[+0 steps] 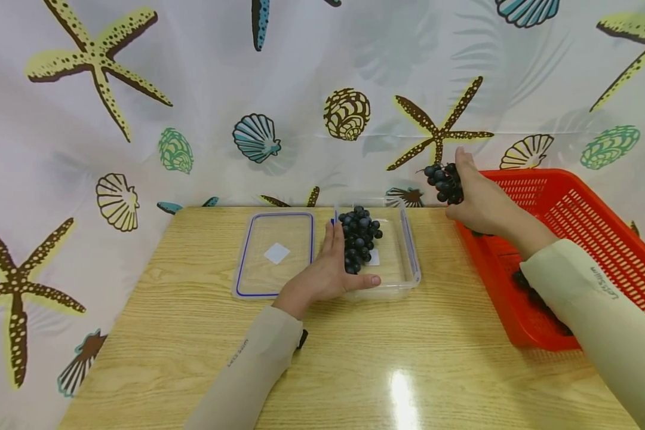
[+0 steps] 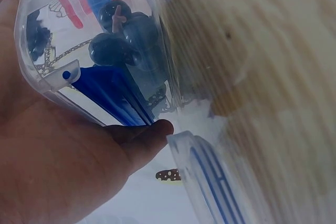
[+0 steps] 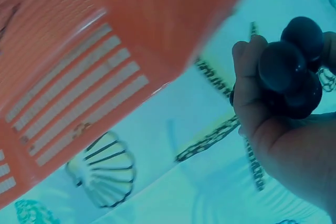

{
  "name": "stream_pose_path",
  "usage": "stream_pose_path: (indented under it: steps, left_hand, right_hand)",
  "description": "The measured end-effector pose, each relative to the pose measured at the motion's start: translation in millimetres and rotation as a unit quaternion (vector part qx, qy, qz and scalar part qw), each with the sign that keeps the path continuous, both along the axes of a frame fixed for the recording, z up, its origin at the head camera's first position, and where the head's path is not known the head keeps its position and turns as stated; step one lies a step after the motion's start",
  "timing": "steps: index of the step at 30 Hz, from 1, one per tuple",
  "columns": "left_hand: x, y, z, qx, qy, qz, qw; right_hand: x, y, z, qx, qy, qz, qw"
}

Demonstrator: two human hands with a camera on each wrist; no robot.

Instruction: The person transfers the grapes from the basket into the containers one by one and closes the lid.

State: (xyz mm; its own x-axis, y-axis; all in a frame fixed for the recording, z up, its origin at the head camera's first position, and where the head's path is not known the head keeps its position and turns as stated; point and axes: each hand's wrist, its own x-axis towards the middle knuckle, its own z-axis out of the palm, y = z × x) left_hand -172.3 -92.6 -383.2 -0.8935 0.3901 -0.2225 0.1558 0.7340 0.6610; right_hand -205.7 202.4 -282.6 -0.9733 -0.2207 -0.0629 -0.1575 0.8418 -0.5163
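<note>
My left hand rests against the left side of a clear plastic container, its fingers straight along the wall and its thumb stretched across the front. A bunch of dark grapes lies in the container's left half. In the left wrist view, a few grapes show through the clear wall beside a blue-edged flap. My right hand holds a smaller bunch of dark grapes in the air beside the red basket's far left corner. The right wrist view shows that bunch between the curled fingers and thumb.
A slotted red plastic basket stands on the right, with more dark grapes inside, partly behind the right sleeve. Left of the container lies a clear lid with a blue seal. A curtain with sea patterns hangs behind the wooden table.
</note>
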Motion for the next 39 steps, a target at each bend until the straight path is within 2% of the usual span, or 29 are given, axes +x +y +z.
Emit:
stream_pose_path:
  steps: [8,19,27,34,39]
  left_hand:
    - [-0.2,0.1,-0.9,-0.001,-0.002,0.003,1.0]
    - [-0.4,0.2,-0.2,0.001,-0.004,0.004,1.0]
    - [-0.9,0.5,-1.0,0.005,-0.004,0.006,1.0]
    - [-0.9,0.6,-0.4,0.011,-0.006,0.006,0.9999]
    - [-1.4,0.1,-0.9,0.012,-0.006,0.004,0.9999]
  right_hand:
    - [-0.2,-35,1.2,-0.027,-0.022,0.024,0.9991]
    - [-2.5,-66,5.3,0.01,-0.032,0.019,0.9993]
    - [-5.0,-83,-9.1,0.061,-0.033,-0.012,0.9975]
    - [-3.0,-90,-26.3,0.0,-0.05,-0.03,0.9983]
    - [-3.6,-98,-35.4,0.002,-0.033,-0.041,0.9986]
